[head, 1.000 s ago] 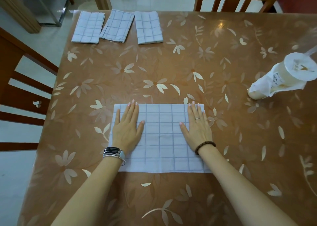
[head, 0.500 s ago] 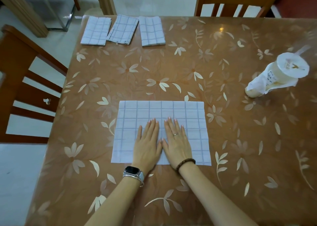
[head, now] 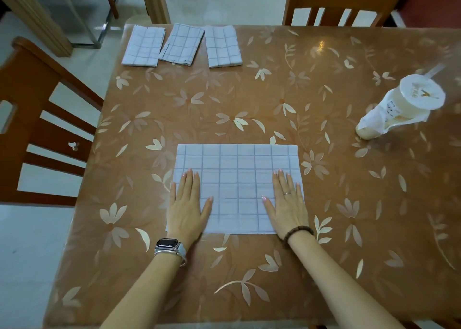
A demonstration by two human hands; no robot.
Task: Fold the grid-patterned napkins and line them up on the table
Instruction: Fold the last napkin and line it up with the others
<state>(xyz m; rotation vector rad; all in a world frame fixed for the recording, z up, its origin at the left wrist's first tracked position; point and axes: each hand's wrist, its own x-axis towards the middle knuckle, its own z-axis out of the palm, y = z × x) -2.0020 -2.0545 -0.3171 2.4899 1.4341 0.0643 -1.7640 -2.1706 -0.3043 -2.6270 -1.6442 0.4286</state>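
Note:
A white napkin with a grey grid (head: 237,179) lies flat as a wide rectangle near the front of the table (head: 324,204). My left hand (head: 187,204) presses flat on its left edge, fingers straight. My right hand (head: 287,204) presses flat on its right edge the same way. Three folded grid napkins lie in a row at the far left corner: the left one (head: 144,46), the middle one (head: 181,44) tilted, and the right one (head: 224,46).
A drink cup with a sealed lid and a straw, in a white bag (head: 401,109), stands at the right side. A wooden chair (head: 37,129) sits at the table's left, another (head: 336,4) at the far side. The table's front edge runs just below my forearms.
My hands were together at the napkin's near middle half a second ago. They have slid apart along the cloth to its left and right edges.

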